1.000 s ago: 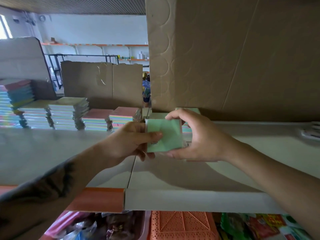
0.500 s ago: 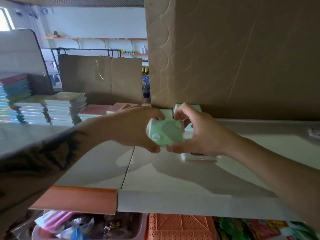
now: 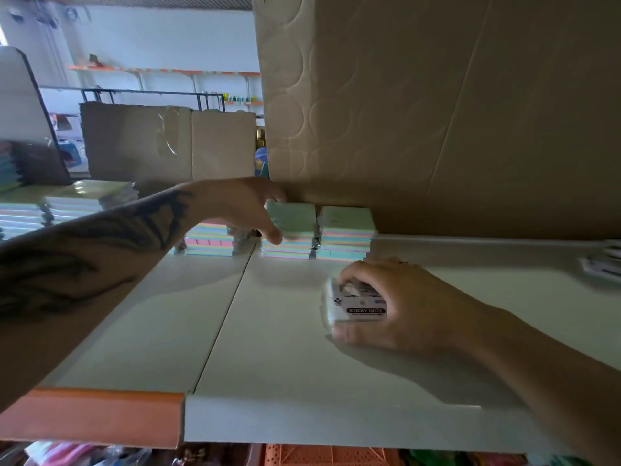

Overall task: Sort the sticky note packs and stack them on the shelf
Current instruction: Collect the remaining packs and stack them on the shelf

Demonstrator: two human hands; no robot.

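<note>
Here a big cardboard box (image 3: 453,112) fills the upper right of the frame, standing on the pale shelf (image 3: 285,364) that spans the lower half; an orange strip (image 3: 94,417) edges the shelf front at lower left. A smaller cardboard box (image 3: 168,141) stands at upper centre-left, with more piles of pastel packs (image 3: 67,206) blurred at the left edge. At the centre of the frame, against the foot of the big box, two green-topped stacks of sticky note packs stand side by side: the left stack (image 3: 289,230) and the right stack (image 3: 346,232), touching or nearly so. A lower striped stack (image 3: 208,240) sits just left of them, partly behind the forearm. The left hand (image 3: 235,206) reaches across from the left edge, its fingers curled round the top pack of the left stack, thumb on the stack's front face and the other fingers over its back. The right hand (image 3: 396,304), at centre-right, lies on the shelf gripping a white pack labelled "STICKY NOTE" (image 3: 356,304), fingers clamped over its top and thumb beneath its near edge.
</note>
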